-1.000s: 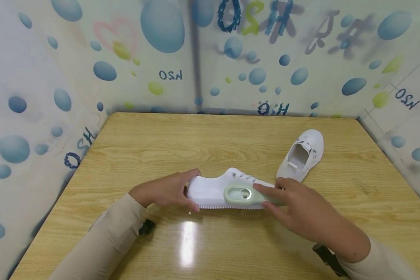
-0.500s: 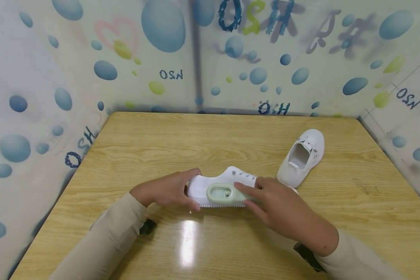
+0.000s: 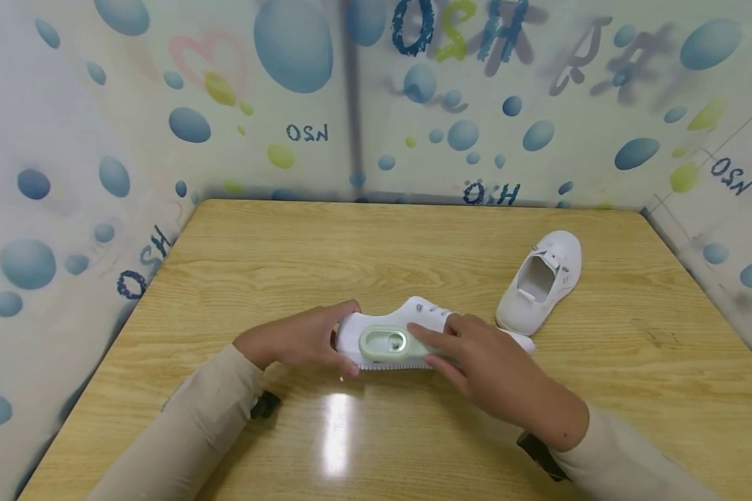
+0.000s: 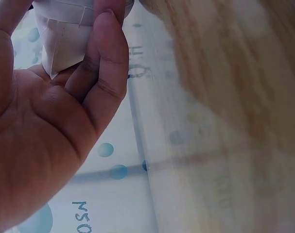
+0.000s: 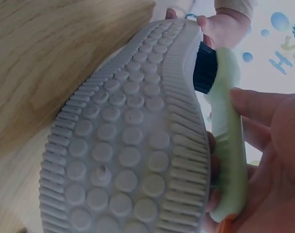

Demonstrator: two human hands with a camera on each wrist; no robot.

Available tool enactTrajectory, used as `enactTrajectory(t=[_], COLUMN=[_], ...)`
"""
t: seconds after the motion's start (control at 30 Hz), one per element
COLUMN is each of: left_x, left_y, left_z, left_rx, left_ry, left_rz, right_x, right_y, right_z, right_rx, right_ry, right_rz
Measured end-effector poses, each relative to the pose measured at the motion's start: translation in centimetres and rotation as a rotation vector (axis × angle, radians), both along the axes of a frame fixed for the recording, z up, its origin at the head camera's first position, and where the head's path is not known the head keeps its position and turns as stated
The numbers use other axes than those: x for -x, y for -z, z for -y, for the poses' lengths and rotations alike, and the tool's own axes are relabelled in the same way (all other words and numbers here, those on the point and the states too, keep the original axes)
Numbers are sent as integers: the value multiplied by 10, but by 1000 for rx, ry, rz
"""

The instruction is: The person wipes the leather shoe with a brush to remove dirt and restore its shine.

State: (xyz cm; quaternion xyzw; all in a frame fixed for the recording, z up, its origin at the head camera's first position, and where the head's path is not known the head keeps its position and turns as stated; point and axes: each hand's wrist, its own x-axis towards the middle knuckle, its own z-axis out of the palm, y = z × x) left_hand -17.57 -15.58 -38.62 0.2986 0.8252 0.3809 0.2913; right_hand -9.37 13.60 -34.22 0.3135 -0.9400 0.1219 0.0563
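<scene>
A white lace-up shoe is held on its side above the table, its sole showing studs in the right wrist view. My left hand grips it by the heel, thumb and fingers on either side. In the left wrist view the back of the heel lies between the fingers. My right hand holds a pale green brush by its handle. Seen from the right wrist, the brush's dark bristles are against the side of the shoe, near the heel end.
A second white shoe stands upright on the wooden table, right of the hands, its opening facing up. Behind the table hangs a pale wall covering with blue and green drops. Dark wrist straps sit below both sleeves.
My right hand has slid the brush leftwards along the shoe's side, from the middle toward the heel. The left hand and the second shoe stay where they were.
</scene>
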Motion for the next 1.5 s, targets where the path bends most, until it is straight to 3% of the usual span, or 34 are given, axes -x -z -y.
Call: enactTrajectory(t=[0.77,1.07,1.37,1.5], left_x=[-1,-1,-1,-1], left_y=[-1,-1,-1,-1], left_z=[0,-1,0,-1], left_rx=[-49,-26,6,7], left_ry=[13,5,15,9], left_rz=[21,11,-45,-36], right_x=[6,7,6,5], right_y=[10,11,12,10], right_z=[21,24,25,25], right_rx=[11,27,55,33], right_ry=[-11,10,20,35], right_rz=[-25,-13,-62,-61])
